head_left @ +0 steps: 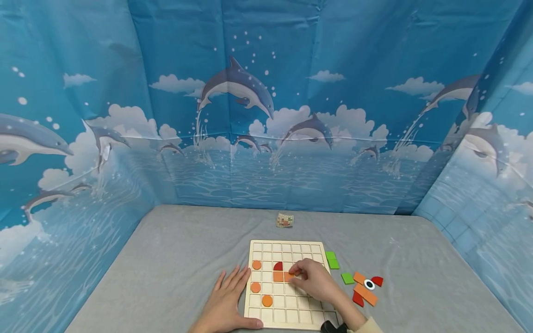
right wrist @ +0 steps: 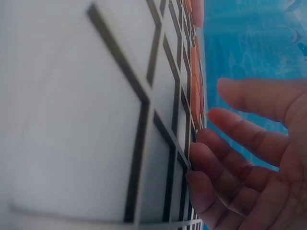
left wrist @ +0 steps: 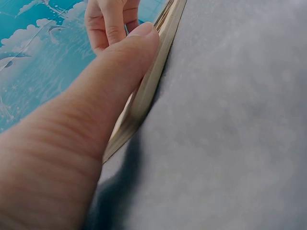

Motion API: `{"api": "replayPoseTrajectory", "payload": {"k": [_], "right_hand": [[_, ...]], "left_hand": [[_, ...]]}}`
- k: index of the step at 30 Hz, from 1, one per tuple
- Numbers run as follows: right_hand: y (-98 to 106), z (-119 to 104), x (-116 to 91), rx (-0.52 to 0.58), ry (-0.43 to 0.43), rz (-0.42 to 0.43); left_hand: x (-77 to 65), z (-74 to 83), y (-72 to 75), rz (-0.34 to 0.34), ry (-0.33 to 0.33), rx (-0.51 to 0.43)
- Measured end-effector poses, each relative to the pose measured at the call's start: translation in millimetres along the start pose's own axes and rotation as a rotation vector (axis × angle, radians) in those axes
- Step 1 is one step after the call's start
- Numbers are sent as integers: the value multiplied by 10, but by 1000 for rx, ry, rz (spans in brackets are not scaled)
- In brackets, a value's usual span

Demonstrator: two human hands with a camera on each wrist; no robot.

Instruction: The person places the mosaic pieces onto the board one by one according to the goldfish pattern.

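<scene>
A pale wooden grid board [head_left: 287, 242] lies on the grey cloth. My left hand [head_left: 226, 296] rests flat along its left side with fingers spread, the thumb on the lower left corner. Over the middle of the grid is my right hand [head_left: 314, 280], thumb and index finger parted, with the fingertips right at an orange square [head_left: 288, 277] that they partly cover. Beside that tile sits another orange square [head_left: 277, 276], with a red quarter circle [head_left: 278, 266] just above it. Orange discs [head_left: 256, 287] occupy three cells on the left.
Right of the board lie green squares [head_left: 332, 260], an orange rectangle [head_left: 365, 294], red quarter circles [head_left: 377, 280] and a white disc with a dark ring [head_left: 369, 285]. A small patterned card [head_left: 285, 220] lies beyond the board. A dolphin-print curtain [head_left: 266, 175] stands behind the table.
</scene>
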State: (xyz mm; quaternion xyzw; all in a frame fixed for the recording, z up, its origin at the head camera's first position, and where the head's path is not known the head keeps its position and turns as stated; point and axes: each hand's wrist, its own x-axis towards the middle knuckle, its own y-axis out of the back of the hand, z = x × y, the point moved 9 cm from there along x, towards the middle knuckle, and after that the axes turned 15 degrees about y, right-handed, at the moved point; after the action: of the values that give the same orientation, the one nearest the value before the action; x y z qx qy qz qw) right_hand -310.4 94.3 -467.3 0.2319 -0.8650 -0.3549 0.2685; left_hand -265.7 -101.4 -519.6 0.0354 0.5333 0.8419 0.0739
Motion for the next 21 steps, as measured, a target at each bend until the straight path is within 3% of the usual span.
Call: {"api": "replayPoseTrajectory", "payload": {"k": [9,15,21], "right_hand": [[131,-32,-136,21,18,3],[272,48,-326,104,-55,9],[461,158,-511,41,-136,27]], "left_hand": [[-6,-8,-17,-6,-4,-1],[-15,-13,-17,-3,-16,-10],[-7,-7,-6,-2,-19,-21]]}}
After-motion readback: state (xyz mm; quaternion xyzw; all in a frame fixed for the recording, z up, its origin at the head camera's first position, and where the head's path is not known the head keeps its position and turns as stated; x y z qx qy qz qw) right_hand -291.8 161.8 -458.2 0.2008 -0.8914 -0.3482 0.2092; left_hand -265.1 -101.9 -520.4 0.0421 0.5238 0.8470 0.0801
